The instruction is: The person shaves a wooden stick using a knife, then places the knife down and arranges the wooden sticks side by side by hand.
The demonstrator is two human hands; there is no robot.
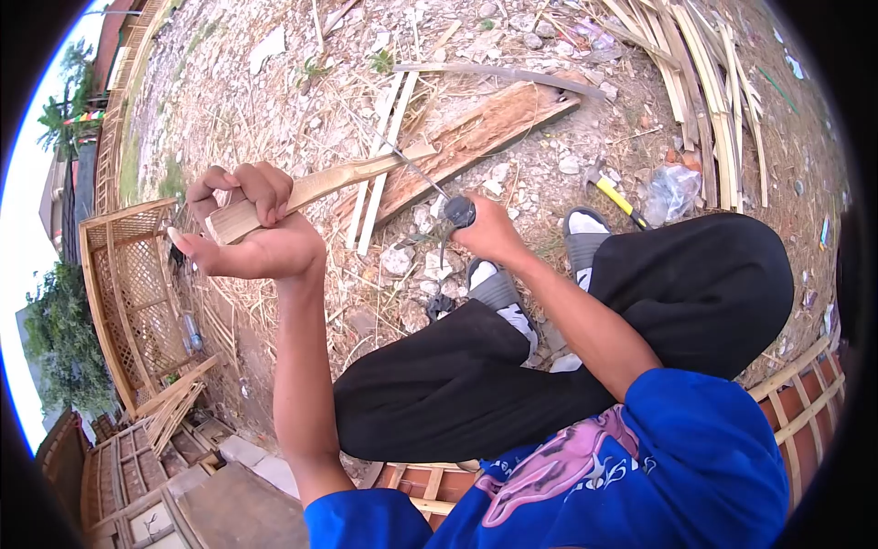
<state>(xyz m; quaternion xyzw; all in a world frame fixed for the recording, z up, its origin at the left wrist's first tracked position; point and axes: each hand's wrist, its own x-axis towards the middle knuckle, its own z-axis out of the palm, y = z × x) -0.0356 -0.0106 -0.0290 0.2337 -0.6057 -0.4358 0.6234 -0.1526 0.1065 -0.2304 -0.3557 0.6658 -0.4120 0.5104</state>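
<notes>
Pale tan wood forms a tapering, flat-sided stick [338, 180], raised in the left hand [283, 245]; fingers curl round its broad end, thumb outstretched. It looks light, stiff and dry, perhaps splintery along the grain. The thick end should offer the surest hold; the thin tip seems likelier to snap. The right hand [491, 231] grips a black-ended tool with a slim metal shaft [459, 211], which crosses the stick's tip in view; whether they touch, I cannot tell.

Below, grey strapped sandals [499, 287] rest on stony, straw-strewn ground [210, 119]. A yellow-and-black-handled hammer [622, 201] lies near a crumpled clear plastic bag [674, 194]. Farther out, two straight cream strips [374, 212] cross the left end of a rough brown plank [498, 125], its face fibrous and crumbling. Beyond are long, loosely piled wooden slats [722, 101] and a tan lattice panel [137, 302].
</notes>
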